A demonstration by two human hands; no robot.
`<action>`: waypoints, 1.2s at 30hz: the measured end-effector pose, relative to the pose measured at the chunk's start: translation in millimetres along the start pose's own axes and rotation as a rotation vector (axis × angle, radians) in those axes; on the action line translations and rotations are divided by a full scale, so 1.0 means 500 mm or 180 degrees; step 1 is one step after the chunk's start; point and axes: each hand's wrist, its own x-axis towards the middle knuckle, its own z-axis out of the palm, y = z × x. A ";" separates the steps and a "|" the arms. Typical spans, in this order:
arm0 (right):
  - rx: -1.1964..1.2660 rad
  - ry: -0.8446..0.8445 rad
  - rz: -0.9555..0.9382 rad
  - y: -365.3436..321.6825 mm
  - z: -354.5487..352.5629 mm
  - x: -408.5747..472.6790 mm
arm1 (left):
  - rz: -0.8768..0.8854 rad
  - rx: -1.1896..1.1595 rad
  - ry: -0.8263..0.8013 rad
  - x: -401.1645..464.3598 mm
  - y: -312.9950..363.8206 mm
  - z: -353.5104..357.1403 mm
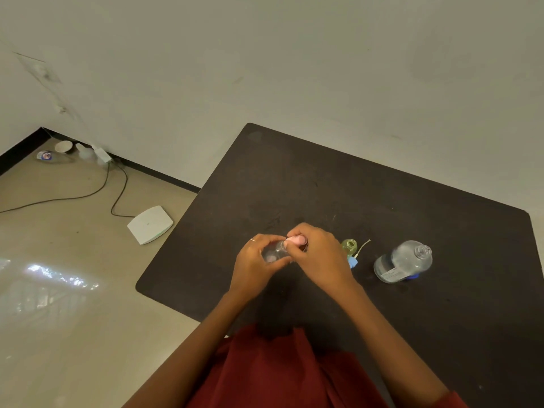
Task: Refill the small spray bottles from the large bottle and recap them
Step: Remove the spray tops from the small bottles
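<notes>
Fig.: head view, both hands working above the dark surface (294, 178), approx. mid-way between its left and right edges, toward the near edge. My left hand (259, 262) is gripping a small clear spray bottle (275, 252), fingers curled round its body w/ the thumb on the near side; a ring is showing on one finger. The bottle is lying tilted, neck pointing right. My right hand (316, 253) is pinching the pink cap (297, 240) at the bottle's neck, fingertips closed round it; can't tell whether the cap is fully seated. Just right of my right hand, a small yellow-green bottle (349, 246) is standing uncapped on the surface, and a blue spray cap (353, 262) w/ its thin dip tube (363, 247) is lying beside it, partly hidden by my hand. Farther right, well apart from my hands, the large clear bottle (401, 262) is sitting open, no cap on its threaded neck, label toward the near side. Off the surface's left edge, on the floor (73, 290): a white flat box (150, 224) w/ a black cable (88, 194) running toward the wall corner, where some small containers are sitting, too blurred to ID.
</notes>
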 end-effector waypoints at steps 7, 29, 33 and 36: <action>0.0531 0.0461 0.0124 0.011 -0.038 0.037 | -0.0417 -0.0182 0.0076 0.041 -0.049 0.008; -0.0873 -0.0052 0.0317 0.060 0.139 0.087 | -0.1034 -0.0521 -0.0240 0.110 -0.095 0.033; -0.0845 -0.0232 0.0454 0.066 0.168 0.093 | -0.1095 -0.0576 -0.0336 0.104 -0.104 0.033; -0.0827 -0.0297 0.0489 0.067 0.184 0.100 | -0.1090 -0.0520 -0.0380 0.097 -0.108 0.034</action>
